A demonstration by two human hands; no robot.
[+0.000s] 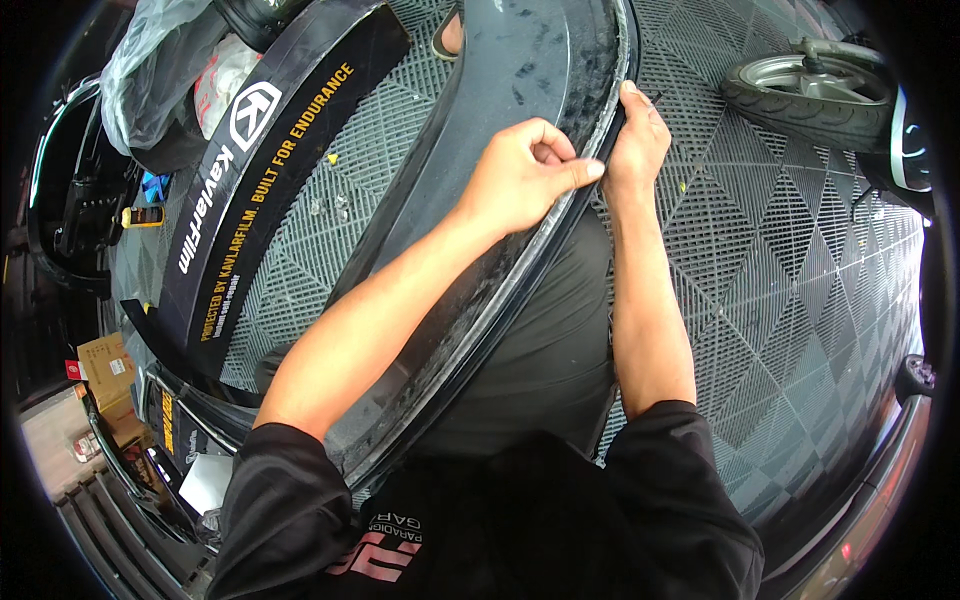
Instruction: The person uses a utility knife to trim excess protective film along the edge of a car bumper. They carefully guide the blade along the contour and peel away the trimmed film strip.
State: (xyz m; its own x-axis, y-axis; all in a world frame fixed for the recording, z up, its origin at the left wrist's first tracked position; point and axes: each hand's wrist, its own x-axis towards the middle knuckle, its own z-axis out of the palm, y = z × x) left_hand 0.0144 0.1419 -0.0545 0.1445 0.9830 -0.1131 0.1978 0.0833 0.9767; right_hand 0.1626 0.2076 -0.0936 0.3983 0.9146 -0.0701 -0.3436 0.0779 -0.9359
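A long, curved dark vehicle body panel (510, 65) lies across my lap, its hollow inner side up and its dusty, pale-marked rim toward my right. My left hand (525, 180) reaches over the panel with thumb and forefinger pinched together at the rim; whatever is between them is too small to make out. Farther along the same edge, my right hand (638, 140) is closed on the rim from outside, thumb on top. A thin dark tip sticks out beside its fingers, and its kind is unclear. My trousers (530, 340) show under the panel.
Grey grid floor tiles (760, 250) spread around me. A printed dark curved board (290, 130) stands at left, near clear plastic sheeting (150, 60) and a small yellow-and-black bottle (143, 217). A motorcycle wheel (810, 95) is at far right; a cardboard box (110, 370) is at left.
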